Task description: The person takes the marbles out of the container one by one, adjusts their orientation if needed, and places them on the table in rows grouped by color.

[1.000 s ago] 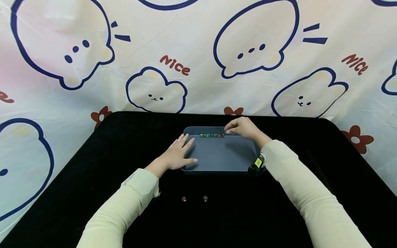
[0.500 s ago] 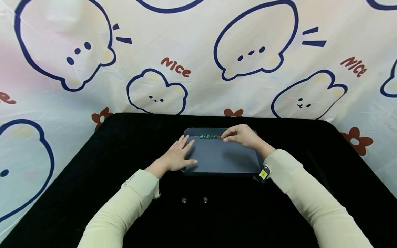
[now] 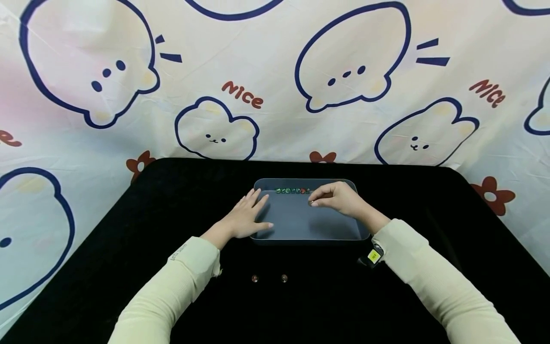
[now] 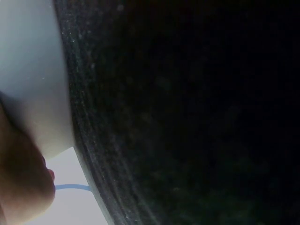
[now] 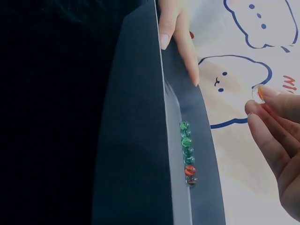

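Over the tray (image 3: 292, 215), right hand (image 3: 341, 198) pinches one marble (image 5: 257, 93) — tiny, suiting that hold; left hand (image 3: 242, 216), fingers spread, touches left side — probably steadying.

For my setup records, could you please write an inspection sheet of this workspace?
Surface: black table covering, fabric-like.
Job's things: blue-grey tray with a row of seven marbles along its far side, five green, one orange-red, one darker; one loose marble and a second loose marble on the covering in front of the tray.
Clutter: nothing seen.
Left hand: fingers spread over the tray's left end.
Right hand: pinches a clear and orange marble above the tray.
Cables: nothing seen.
Surroundings: pale backdrop with cartoon outlines, red-brown flowers and "Nice" lettering.
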The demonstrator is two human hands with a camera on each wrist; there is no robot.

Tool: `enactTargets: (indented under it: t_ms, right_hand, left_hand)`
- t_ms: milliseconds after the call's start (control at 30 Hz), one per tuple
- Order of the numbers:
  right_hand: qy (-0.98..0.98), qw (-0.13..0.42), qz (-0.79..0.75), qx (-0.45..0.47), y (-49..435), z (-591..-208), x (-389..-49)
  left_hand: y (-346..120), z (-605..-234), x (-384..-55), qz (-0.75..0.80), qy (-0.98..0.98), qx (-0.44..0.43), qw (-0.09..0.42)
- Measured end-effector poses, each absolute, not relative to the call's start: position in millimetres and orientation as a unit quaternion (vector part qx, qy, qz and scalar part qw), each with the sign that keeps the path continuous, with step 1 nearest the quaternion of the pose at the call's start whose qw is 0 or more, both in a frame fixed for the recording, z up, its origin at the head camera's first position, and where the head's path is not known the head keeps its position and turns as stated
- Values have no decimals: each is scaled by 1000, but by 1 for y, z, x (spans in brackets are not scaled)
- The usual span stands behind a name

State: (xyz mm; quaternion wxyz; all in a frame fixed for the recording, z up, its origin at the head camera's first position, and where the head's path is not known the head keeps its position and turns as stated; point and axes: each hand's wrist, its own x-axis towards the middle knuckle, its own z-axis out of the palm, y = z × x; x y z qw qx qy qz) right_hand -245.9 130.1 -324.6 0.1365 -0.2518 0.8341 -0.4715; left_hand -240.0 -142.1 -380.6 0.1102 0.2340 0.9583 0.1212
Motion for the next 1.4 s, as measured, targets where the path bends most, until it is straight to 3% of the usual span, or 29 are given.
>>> enactTargets:
  t_ms: [1100,1400]
  right_hand:
    - [769,197,-543,-274,138,-343,-200]
    - [782,184,-515,-299,137,-347,-188]
  left_hand:
    - [-141,-379,-239,122,959,226,120]
    - [-140,-379,-239,120,959,227,118]
